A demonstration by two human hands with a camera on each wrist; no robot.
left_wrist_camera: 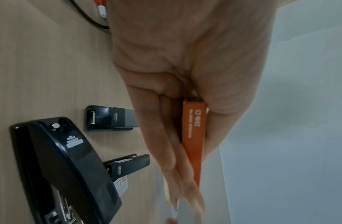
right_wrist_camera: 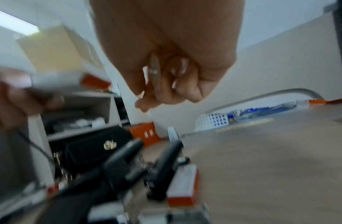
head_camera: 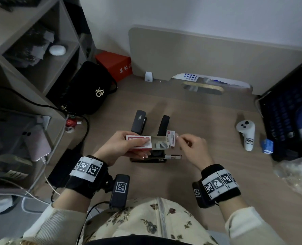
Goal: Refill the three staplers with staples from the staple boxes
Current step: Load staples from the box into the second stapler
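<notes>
Refill under way: left hand grips opened red-and-white cardboard staple box; right hand, fingers curled, contents unclear; large black stapler open below, two small black staplers waiting

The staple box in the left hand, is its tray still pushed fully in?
No: the staple box held in the left hand has its tray slid out to the right, with staple strips showing.
</notes>
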